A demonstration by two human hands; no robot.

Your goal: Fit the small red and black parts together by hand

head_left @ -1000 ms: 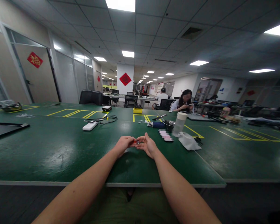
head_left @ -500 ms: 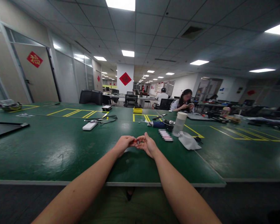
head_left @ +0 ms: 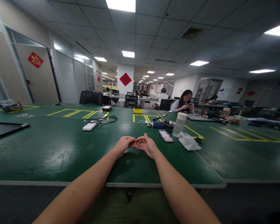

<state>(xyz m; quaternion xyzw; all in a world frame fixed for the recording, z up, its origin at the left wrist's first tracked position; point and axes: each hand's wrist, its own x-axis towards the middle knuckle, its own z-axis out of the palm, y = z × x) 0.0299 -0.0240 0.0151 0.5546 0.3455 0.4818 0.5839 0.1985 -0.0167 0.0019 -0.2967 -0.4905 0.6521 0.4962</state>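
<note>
Close together above the green table point(head_left: 60, 149), my two hands meet in front of me. My left hand point(head_left: 124, 145) is closed, its thumb and fingers pinching a small thing with an orange-red part and a silvery part point(head_left: 137, 142). It is too small to name, and the fingers cover some of it. My right hand point(head_left: 149, 146) faces it with the thumb raised apart and the fingers stretched toward the left fingertips. Those right fingers seem to touch the silvery part from the side.
Beyond my right hand are a blurred-out pink phone-like item point(head_left: 165, 136), a frosted bottle point(head_left: 179, 124), a metal bowl point(head_left: 169, 125) and a pale pouch point(head_left: 189, 141). A white power bank point(head_left: 90, 126) with black cable lies left. A person point(head_left: 184, 102) sits across the table.
Both hands keep nearly the same place and pose. The view has shifted only very slightly.
</note>
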